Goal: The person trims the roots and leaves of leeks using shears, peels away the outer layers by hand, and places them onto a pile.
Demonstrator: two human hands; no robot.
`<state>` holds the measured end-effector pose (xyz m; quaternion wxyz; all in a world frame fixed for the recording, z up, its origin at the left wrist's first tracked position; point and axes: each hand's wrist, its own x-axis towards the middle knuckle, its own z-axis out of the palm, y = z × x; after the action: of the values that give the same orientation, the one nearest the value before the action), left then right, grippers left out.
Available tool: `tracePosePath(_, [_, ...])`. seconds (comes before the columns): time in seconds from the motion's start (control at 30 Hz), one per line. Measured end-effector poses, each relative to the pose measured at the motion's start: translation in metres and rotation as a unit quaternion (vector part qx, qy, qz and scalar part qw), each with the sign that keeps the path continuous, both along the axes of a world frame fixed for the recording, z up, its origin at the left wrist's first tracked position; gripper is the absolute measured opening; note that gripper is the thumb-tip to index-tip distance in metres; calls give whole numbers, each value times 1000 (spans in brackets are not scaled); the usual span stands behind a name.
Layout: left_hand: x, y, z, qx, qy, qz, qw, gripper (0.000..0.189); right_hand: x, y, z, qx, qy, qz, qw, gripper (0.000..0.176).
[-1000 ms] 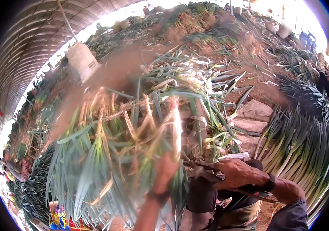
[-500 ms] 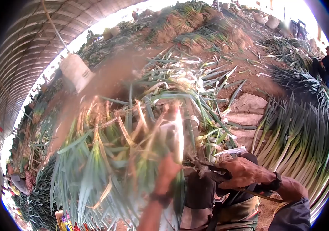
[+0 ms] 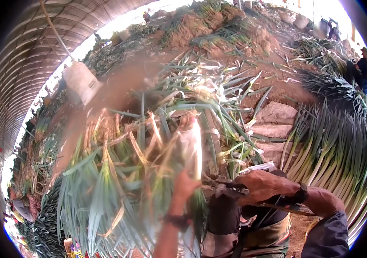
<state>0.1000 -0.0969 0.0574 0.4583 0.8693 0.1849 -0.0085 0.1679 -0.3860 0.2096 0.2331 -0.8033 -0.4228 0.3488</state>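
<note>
My left hand (image 3: 185,185) is closed around a leek (image 3: 197,148), whose pale stalk and roots point away from me. The green leaves run back beside my left wrist. Close on the right, my right hand (image 3: 266,187) is curled, knuckles up, over my lap. A narrow dark thing (image 3: 235,185) sticks out of its fingers toward the left hand; I cannot tell what it is. Many more untrimmed leeks (image 3: 106,172) lie in a heap by my left arm, roots facing away, partly smeared in the view.
Cleaned leeks (image 3: 327,159) lie in a row on the right, beside flattened sacks (image 3: 273,124). Loose leaf scraps (image 3: 209,86) cover the ground ahead. A white sack (image 3: 81,81) stands at the left. Another person (image 3: 364,73) sits at the far right.
My right hand has shifted slightly left, and the dark thing in it lies closer to my left hand. My left hand has moved slightly; the leek's stalk and roots look sharper.
</note>
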Motion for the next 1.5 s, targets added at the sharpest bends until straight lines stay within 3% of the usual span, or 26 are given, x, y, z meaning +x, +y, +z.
tracePosePath(0.07, [3, 3, -9, -24, -13, -12, 1000, 57, -2, 3, -7, 3, -53, -18, 998, 62])
tracePosePath(0.17, [0, -7, 29, -44, 50, -48, 997, 54, 4, 6, -20, -37, -79, -61, 994, 62])
tracePosePath(0.27, [-6, 3, 0, -28, 20, -67, 997, 51, -1, 5, -16, 3, -104, -83, 991, 61])
tracePosePath(0.37, [-8, 13, -8, -52, 48, -103, 992, 51, -9, 1, -1, 74, -70, -41, 994, 60])
tracePosePath(0.57, [-15, 7, -8, -129, 34, -26, 991, 55, -5, -1, -11, 65, -32, 3, 997, 61])
tracePosePath(0.67, [-19, 7, -16, -89, 50, -45, 994, 50, -1, 9, -15, -9, -100, -16, 995, 64])
tracePosePath(0.77, [-20, 15, -41, -39, 94, -116, 988, 44, 7, 17, -31, -4, -165, -38, 986, 67])
tracePosePath(0.8, [-28, 17, -71, -75, 33, -97, 992, 40, 10, 19, -40, 5, -169, -53, 984, 67])
tracePosePath(0.9, [-29, 2, -80, 107, 47, -101, 988, 43, 29, 24, -68, 13, -211, -45, 976, 69])
tracePosePath(0.93, [-31, -2, -83, 141, 21, -96, 985, 43, 31, 28, -71, 42, -229, -60, 971, 59])
tracePosePath(1.07, [-39, -19, -74, 23, 23, -67, 997, 47, 35, 46, -51, 28, -206, -80, 975, 56])
tracePosePath(1.1, [-40, -27, -59, 55, 63, -79, 993, 39, 34, 51, -51, 16, -193, -79, 978, 61])
tracePosePath(1.17, [-44, -32, -66, 10, 43, -132, 990, 36, 34, 58, -54, -11, -165, -77, 983, 73])
tracePosePath(1.2, [-44, -31, -62, 55, 55, -153, 985, 35, 32, 60, -55, 7, -164, -67, 984, 70])
tracePosePath(1.3, [-35, -10, -7, 185, 145, -53, 970, 30, 27, 64, -68, 95, -185, -24, 978, 46])
tracePosePath(1.33, [-37, 7, -4, 198, 80, -1, 977, 31, 25, 68, -68, 184, -168, 15, 968, 47])
tracePosePath(1.37, [-38, 27, -3, 210, 13, 52, 976, 33, 23, 71, -62, 148, -145, 16, 978, 52])
tracePosePath(1.43, [-35, 61, -15, 396, -54, 157, 903, 37, 13, 82, -35, 91, -129, 13, 987, 58])
tracePosePath(1.5, [-42, 92, -40, 420, -55, 143, 895, 41, 12, 91, -28, 45, -142, 7, 989, 60])
